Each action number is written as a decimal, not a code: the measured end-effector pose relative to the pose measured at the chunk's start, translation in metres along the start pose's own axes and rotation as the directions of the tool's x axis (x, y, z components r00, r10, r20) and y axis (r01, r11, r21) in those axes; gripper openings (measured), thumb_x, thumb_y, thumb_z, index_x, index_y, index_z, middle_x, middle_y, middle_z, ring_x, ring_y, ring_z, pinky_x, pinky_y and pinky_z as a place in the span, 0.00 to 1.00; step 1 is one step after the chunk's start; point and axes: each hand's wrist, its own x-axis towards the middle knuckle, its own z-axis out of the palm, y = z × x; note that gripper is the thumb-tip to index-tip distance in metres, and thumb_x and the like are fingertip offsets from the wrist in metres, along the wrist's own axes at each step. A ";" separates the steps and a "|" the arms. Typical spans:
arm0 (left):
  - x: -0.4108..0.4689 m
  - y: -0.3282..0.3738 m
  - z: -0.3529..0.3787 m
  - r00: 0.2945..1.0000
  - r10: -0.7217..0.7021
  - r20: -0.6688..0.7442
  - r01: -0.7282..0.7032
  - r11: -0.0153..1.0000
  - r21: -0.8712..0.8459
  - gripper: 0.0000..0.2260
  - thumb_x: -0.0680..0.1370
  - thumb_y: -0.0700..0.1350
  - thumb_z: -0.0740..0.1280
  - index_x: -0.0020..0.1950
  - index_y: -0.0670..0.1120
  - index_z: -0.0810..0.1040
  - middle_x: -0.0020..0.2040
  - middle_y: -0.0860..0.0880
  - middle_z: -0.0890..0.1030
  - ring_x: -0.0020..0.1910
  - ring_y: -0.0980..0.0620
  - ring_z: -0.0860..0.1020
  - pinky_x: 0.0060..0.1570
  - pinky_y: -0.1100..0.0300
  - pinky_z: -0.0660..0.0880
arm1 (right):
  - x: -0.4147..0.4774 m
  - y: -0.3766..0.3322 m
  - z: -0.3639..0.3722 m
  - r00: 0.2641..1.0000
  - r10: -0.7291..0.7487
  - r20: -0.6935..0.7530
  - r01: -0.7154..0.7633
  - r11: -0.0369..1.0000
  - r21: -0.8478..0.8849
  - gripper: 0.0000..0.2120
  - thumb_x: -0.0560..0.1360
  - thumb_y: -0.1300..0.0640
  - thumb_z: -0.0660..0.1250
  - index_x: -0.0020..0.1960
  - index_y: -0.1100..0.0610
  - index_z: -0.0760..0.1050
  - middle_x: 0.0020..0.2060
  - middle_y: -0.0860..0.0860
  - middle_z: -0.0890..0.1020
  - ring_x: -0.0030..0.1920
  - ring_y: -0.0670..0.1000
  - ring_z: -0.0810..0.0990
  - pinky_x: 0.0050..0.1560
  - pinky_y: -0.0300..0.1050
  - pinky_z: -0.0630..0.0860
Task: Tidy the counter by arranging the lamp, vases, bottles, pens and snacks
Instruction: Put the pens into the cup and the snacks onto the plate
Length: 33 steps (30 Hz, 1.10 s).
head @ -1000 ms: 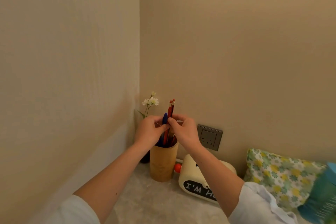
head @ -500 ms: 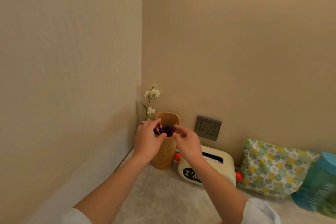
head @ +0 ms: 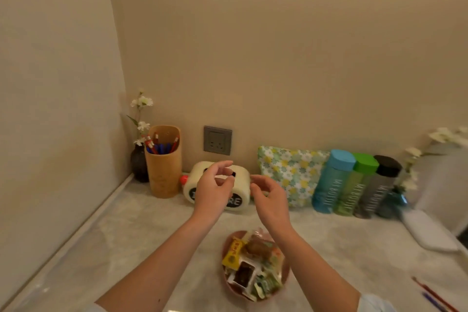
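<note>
Two loose pens (head: 434, 295) lie on the desk (head: 126, 230) well to the right of both empty, half-open hands, long axes running diagonally; the right hand (head: 271, 197) is nearer than the left hand (head: 215, 190).

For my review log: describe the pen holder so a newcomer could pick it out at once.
Start at the wall socket and look left toward the corner. The pen holder is the tall tan cylinder on the counter between the dark vase and the cream lamp. It alone holds red and blue pens.
</note>
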 end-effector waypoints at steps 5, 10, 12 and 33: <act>-0.050 0.014 0.079 0.992 -0.043 0.120 0.055 0.993 -0.104 0.13 0.78 0.38 0.65 0.60 0.51 0.76 0.49 0.52 0.79 0.45 0.52 0.80 0.38 0.59 0.81 | -0.022 0.031 -0.087 0.998 0.052 -0.038 -0.054 0.996 -0.066 0.10 0.76 0.61 0.66 0.55 0.52 0.80 0.50 0.45 0.82 0.52 0.43 0.79 0.54 0.38 0.74; -0.106 0.026 0.163 0.971 -0.108 0.215 0.136 0.984 -0.119 0.15 0.77 0.37 0.64 0.60 0.52 0.75 0.49 0.52 0.79 0.46 0.50 0.80 0.37 0.61 0.79 | -0.048 0.068 -0.178 0.992 0.109 -0.069 -0.118 0.983 -0.140 0.12 0.73 0.63 0.67 0.54 0.52 0.80 0.50 0.46 0.83 0.52 0.46 0.80 0.57 0.42 0.76; -0.128 0.028 0.193 0.958 -0.133 0.255 0.167 0.979 -0.117 0.15 0.77 0.36 0.64 0.60 0.52 0.75 0.50 0.51 0.79 0.46 0.49 0.80 0.36 0.61 0.79 | -0.060 0.084 -0.212 0.988 0.142 -0.069 -0.152 0.972 -0.181 0.12 0.74 0.62 0.66 0.55 0.51 0.80 0.51 0.46 0.82 0.52 0.45 0.79 0.57 0.41 0.76; -0.260 0.008 0.377 0.733 -0.472 0.490 0.501 0.862 0.079 0.13 0.77 0.36 0.60 0.61 0.46 0.72 0.48 0.46 0.77 0.41 0.50 0.77 0.36 0.57 0.78 | -0.127 0.195 -0.405 0.904 0.427 0.006 -0.272 0.587 -0.762 0.26 0.72 0.50 0.66 0.69 0.52 0.67 0.60 0.50 0.75 0.60 0.54 0.73 0.56 0.49 0.74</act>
